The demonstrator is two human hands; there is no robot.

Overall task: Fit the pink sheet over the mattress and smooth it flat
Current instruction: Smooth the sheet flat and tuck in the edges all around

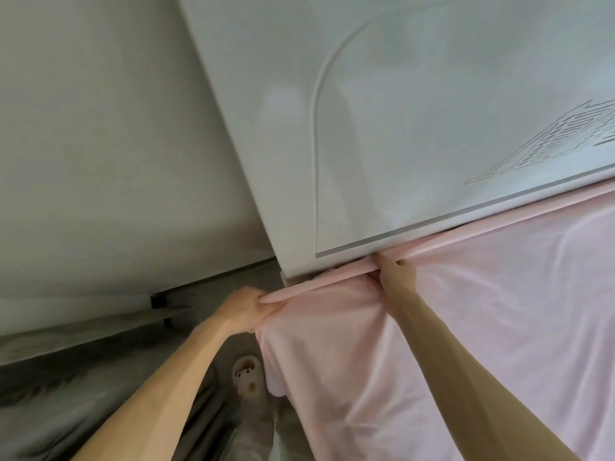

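Note:
The pink sheet (482, 311) covers the mattress, which is hidden under it, and fills the lower right of the head view. Its top edge is rolled into a thin ridge along the foot of the white headboard (399, 128). My left hand (244, 309) grips the bunched sheet corner at the bed's corner, off the headboard's left end. My right hand (396, 276) presses down on the rolled edge where it meets the headboard, its fingers tucked into the gap. Folds run across the sheet between both hands and down the side.
A pale wall (100, 144) stands to the left of the headboard. Grey marbled floor (66, 394) lies below it. A white slipper (248, 377) sits on the floor close to the hanging sheet.

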